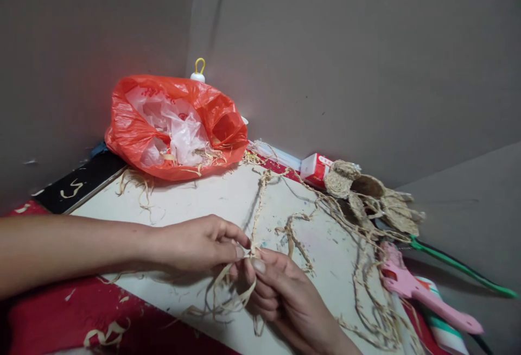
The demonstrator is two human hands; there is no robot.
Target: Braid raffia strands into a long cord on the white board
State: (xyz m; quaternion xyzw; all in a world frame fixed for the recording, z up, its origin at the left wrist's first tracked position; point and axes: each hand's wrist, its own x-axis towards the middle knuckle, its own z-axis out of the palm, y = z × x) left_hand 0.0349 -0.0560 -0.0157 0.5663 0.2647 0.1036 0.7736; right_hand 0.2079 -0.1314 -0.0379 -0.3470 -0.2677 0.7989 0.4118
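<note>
My left hand [207, 246] comes in from the left, its thumb and forefinger pinched on a pale strand of a braided straw cord [260, 208]. From the right, my right hand [280, 284] pinches the same cord where its braid ends, and the two hands' fingertips nearly meet. Above them the braid runs up across a white board [203, 197]. Loose flat straw strips [228, 295] hang in curls below the fingers. Exactly which strands each hand grips is partly hidden.
A red plastic bag [175, 170] with straw scraps stands at the back. More braided cord [358, 279] lies right, near woven straw pieces [366, 192], a red-and-white box [315, 169] and a pink glue gun [423, 290]. A black flat object [85, 181] lies left; grey walls rise behind.
</note>
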